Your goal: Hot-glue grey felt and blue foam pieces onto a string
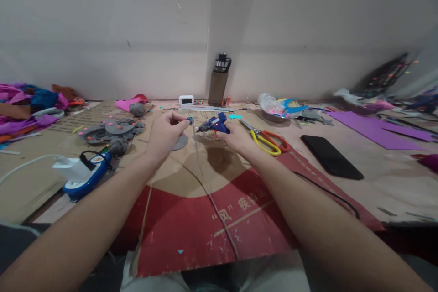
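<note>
Between thumb and fingertips, my left hand (167,132) pinches a small round teal piece (190,120), too small to make out fully. A grey yarn (205,182) hangs from it and trails across the cardboard toward my lap. My right hand (234,134) is wrapped round a blue hot glue gun (216,122), its nozzle pointing left toward the teal piece, a short gap apart. Under my left hand lies a grey felt disc (180,143), partly covered by the fingers.
Scissors (265,139) and a black phone (330,156) lie to the right, near purple sheets (371,128). A brown bottle (218,81) stands by the wall beside a small white clock (186,100). At left are a blue power strip (87,178), grey felt pieces (112,130) and colourful scraps (44,98).
</note>
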A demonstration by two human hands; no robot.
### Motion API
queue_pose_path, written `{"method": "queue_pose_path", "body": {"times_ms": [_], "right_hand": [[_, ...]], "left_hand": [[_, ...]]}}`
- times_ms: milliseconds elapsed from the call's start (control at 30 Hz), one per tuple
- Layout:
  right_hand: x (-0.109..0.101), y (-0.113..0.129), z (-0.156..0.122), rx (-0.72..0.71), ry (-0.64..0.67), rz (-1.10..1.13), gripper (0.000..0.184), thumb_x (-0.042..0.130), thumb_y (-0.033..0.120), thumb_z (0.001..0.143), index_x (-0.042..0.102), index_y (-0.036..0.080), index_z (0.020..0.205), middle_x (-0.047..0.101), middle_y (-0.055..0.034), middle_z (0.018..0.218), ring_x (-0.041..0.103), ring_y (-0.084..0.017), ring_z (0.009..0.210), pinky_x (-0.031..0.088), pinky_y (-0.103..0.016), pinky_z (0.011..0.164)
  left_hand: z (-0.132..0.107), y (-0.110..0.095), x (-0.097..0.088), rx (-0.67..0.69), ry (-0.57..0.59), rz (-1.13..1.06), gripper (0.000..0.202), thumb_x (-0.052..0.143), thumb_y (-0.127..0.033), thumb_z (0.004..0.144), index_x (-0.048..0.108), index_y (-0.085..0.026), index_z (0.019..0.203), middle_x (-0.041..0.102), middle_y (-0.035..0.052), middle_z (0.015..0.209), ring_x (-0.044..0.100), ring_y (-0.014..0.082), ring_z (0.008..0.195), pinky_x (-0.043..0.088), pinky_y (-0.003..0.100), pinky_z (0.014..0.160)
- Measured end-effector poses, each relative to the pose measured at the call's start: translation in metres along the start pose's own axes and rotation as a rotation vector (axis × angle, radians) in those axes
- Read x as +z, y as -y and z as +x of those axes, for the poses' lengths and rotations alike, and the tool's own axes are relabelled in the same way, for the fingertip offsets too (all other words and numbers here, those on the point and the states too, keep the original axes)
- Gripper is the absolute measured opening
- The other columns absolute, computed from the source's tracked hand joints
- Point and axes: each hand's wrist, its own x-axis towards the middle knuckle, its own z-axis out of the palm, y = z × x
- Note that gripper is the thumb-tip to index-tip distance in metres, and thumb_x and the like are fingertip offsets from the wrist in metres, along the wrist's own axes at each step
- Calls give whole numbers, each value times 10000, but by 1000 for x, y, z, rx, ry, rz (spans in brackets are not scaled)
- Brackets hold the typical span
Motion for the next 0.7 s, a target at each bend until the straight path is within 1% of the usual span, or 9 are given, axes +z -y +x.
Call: {"method": "queue_pose_path", "body": {"times_ms": [67,167,233,267,333,400,467,567,700], "right_hand": [[-4,-4,1,50,20,-239,128,596,308,791,580,184,816,649,-117,894,610,-241,866,456,-355,757],[-10,4,-5,68,-160,-300,169,590,327,791,554,172,849,608,-166,1000,563,-292,1005,425,-411,843],[-10,17,-12,45,-226,-84,171,553,351,806,509,192,853,599,-118,949,570,-249,933,438,-396,815],[-9,26,-16,17,-201,89,171,533,366,813,482,206,847,594,-78,898,575,-214,860,450,-376,782],[-2,44,-25,-25,-101,462,237,571,398,777,431,224,858,577,-21,848,574,-166,776,468,-343,742],[8,58,-34,-1,36,783,357,652,399,707,393,235,890,569,8,844,582,-142,745,489,-327,716],[15,65,-39,36,102,948,393,674,365,685,370,246,903,540,44,793,557,-113,652,492,-299,637],[18,63,-38,46,56,892,276,633,325,721,403,242,850,467,78,680,445,-81,522,402,-235,492],[9,56,-34,-43,-31,706,131,574,308,785,499,207,749,465,58,650,403,-81,547,346,-232,508]], "left_hand": [[-4,-4,1,28,20,124,105,681,-202,664,587,-157,680,558,-36,553,469,76,470,347,204,463],[-8,-11,3,59,57,265,66,657,-190,684,602,-156,675,570,-27,548,490,87,480,365,215,482],[-9,-13,4,77,62,325,56,647,-193,698,603,-160,684,563,-30,524,497,94,475,367,219,483],[-10,-13,4,84,60,346,53,642,-195,703,604,-162,691,561,-32,516,500,97,473,367,220,482],[-11,-12,5,106,55,384,41,634,-194,710,610,-161,705,577,-27,530,516,103,489,377,224,492],[-12,-10,6,145,57,415,35,629,-193,714,622,-159,715,621,-8,601,550,111,549,404,229,533],[-13,-9,7,174,59,424,41,631,-198,717,630,-159,729,647,6,668,570,116,605,424,235,573],[-14,-8,9,147,52,369,66,641,-219,724,608,-163,735,620,-3,637,550,109,569,424,233,549],[-16,-7,14,40,104,170,144,655,-203,722,563,-169,827,583,-28,611,528,94,484,417,222,467]]}}
